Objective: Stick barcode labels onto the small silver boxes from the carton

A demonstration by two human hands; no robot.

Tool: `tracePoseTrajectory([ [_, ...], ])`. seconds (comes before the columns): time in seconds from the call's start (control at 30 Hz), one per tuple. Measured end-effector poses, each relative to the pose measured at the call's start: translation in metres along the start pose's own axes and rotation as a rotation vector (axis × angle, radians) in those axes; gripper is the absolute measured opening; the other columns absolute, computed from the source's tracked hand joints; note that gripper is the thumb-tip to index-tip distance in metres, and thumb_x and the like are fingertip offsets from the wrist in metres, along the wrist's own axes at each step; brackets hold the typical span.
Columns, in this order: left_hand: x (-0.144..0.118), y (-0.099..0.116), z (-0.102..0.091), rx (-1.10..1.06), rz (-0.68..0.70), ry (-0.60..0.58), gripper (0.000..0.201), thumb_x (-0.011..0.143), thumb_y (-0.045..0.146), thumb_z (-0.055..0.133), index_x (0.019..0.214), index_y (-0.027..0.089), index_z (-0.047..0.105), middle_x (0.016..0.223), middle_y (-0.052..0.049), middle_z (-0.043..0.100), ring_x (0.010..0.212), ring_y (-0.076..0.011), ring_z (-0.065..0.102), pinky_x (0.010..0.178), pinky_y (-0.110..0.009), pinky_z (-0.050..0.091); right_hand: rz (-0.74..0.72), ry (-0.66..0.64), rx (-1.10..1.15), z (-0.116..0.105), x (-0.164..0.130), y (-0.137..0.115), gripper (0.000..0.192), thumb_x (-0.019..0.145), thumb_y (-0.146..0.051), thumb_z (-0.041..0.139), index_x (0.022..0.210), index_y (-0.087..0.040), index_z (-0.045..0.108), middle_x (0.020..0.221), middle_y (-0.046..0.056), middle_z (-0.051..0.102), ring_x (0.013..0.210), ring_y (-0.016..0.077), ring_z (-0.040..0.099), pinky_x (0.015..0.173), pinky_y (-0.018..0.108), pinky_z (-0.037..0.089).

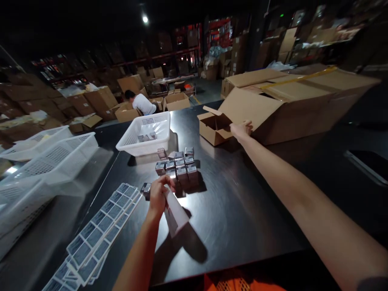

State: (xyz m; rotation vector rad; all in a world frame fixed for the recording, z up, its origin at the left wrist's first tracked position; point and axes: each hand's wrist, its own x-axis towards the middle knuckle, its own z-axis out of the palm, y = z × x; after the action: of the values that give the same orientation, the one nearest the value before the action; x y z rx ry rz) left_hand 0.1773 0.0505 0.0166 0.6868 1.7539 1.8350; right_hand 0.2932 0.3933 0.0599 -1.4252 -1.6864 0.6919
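The head view shows the left hand (pixel 158 197) closed around a white label strip (pixel 176 214), its fingers curled over the strip's upper end, while the lower end slants down toward the dark table (pixel 242 210). Just beyond the knuckles a block of small boxes (pixel 179 165) is stacked in tight rows, and a single loose box (pixel 146 189) lies just beside the hand on its left. The right hand (pixel 241 130) is stretched far forward, well apart from the left. Its fingers rest on the edge of a small carton (pixel 214 127), where that carton meets the flap of a large carton (pixel 291 105) lying on its side; whether the fingers are closed on the edge or only laid against it cannot be told.

The step in hand is judged to be a reach for the small carton while the strip is kept ready by the boxes. The next move would call for a firm hold on the cardboard edge and a clear path back across the table, so that the stacked boxes are not knocked.

Farther out, sheets of labels (pixel 100 230) are fanned at the left, a white basket (pixel 145 137) stands behind the boxes, more baskets (pixel 48 157) are stacked at the far left, and a person (pixel 142 103) is bent over cartons in the background.
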Motion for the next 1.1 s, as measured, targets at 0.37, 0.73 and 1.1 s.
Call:
tracePoseTrajectory([
  [0.37,-0.016,-0.025,-0.004,-0.020,0.014,0.167,0.022,0.072,0.040,0.072,0.071,0.021,0.062,0.061,0.006,0.054,0.057,-0.0108,0.048,0.055,-0.022,0.039,-0.474,-1.060,0.465,-0.017,-0.228,0.024,0.069,0.063,-0.043,0.090,0.119,-0.023,0.055,0.122,0.009,0.062,0.107,0.0234,0.064,0.093,0.039,0.055],
  [0.73,-0.018,-0.023,-0.011,-0.004,-0.108,-0.076,0.053,0.058,0.045,0.092,0.099,0.019,0.071,0.083,0.000,0.074,0.071,-0.0137,0.065,0.066,-0.023,0.052,0.019,-1.060,0.697,-0.012,-0.236,0.044,0.039,0.075,-0.033,0.081,0.107,-0.021,0.063,0.083,-0.001,0.070,0.072,0.0147,0.068,0.066,0.028,0.055],
  [1.1,-0.024,-0.028,-0.004,0.255,-0.284,-0.420,0.040,0.066,0.038,0.085,0.093,0.019,0.063,0.068,-0.002,0.076,0.060,-0.0173,0.069,0.055,-0.023,0.045,-0.254,-1.218,0.398,-0.027,-0.215,0.039,0.043,0.072,-0.034,0.086,0.110,-0.017,0.077,0.087,0.004,0.076,0.079,0.0158,0.069,0.068,0.026,0.053],
])
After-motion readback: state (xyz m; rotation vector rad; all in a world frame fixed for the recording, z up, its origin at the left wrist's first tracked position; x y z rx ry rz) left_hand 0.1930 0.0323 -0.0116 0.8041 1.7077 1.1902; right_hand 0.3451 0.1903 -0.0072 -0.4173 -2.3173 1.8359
